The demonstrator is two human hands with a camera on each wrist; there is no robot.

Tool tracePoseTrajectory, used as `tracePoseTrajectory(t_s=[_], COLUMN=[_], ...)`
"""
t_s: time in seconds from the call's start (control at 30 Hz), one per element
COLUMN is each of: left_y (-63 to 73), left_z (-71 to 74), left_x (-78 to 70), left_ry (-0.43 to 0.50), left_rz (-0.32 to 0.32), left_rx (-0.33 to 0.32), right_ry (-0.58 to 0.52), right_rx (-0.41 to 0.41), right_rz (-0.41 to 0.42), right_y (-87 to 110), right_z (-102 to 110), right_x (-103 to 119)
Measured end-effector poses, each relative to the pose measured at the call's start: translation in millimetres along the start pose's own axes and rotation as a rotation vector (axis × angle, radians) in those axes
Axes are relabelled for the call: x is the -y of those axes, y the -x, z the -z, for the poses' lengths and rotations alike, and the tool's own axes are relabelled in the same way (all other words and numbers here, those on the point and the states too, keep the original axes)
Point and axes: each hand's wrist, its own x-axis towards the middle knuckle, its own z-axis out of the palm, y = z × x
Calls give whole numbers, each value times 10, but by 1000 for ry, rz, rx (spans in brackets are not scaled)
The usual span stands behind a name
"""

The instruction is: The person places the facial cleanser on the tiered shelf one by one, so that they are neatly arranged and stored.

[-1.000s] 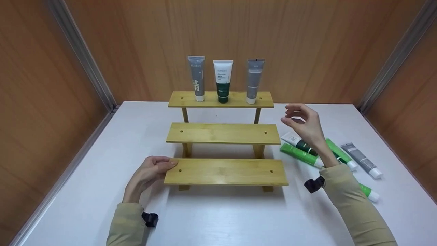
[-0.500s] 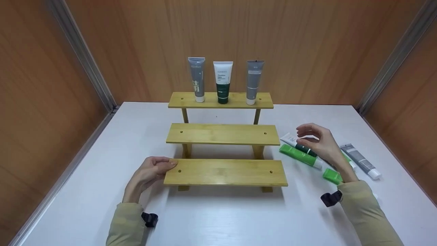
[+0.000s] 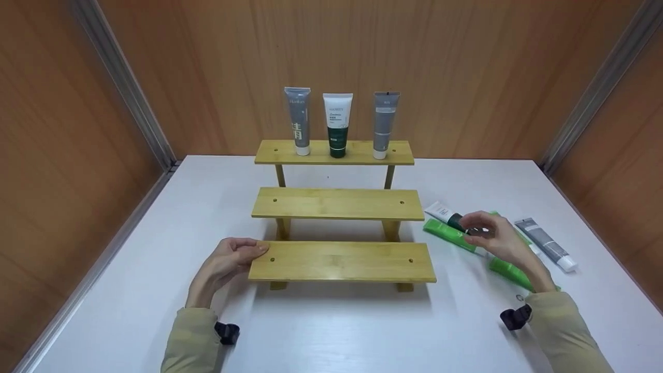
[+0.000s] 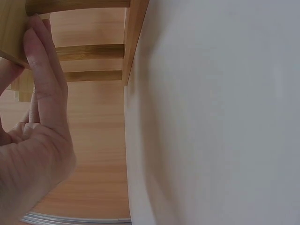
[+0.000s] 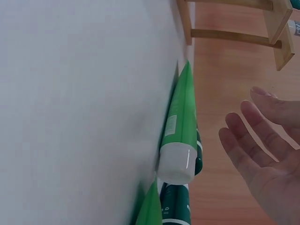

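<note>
My left hand [image 3: 225,264] pinches the left end of the lowest step of a three-step bamboo display stand [image 3: 342,261]; the left wrist view shows its thumb and fingers [image 4: 44,79] on either side of that board. With nothing in its grasp, my right hand [image 3: 500,243] hovers over squeeze tubes lying right of the stand, its fingers loosely bent. Below or beside it are a green tube [image 3: 448,235], a white-and-dark-green tube [image 3: 443,211] and another green tube [image 3: 510,272]. The right wrist view shows a gap between the hand and a white-capped green tube [image 5: 183,112]. Some tubes are partly hidden.
On the top step stand a grey tube [image 3: 299,122], a white-and-dark-green tube [image 3: 338,124] and another grey tube [image 3: 384,124], all caps down. A grey tube [image 3: 546,243] lies farthest right on the white table [image 3: 331,331]. Wooden panels [image 3: 342,46] enclose the back and sides.
My right hand has moved from beside the top step, right and toward me, lowering over the lying tubes. The left hand keeps its grip on the lowest step.
</note>
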Motion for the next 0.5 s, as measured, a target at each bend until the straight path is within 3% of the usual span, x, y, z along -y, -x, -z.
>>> tracePoseTrajectory(t_s=[0.33, 0.5], left_y=[2, 3], left_z=[5, 10], left_x=[2, 0], left_ry=[18, 15], left_rz=[-9, -11], left_rx=[17, 17], right_ry=[-3, 65], right_rx=[40, 63], right_rz=[-21, -69], right_y=[72, 78], right_z=[-3, 6], right_x=[-190, -211])
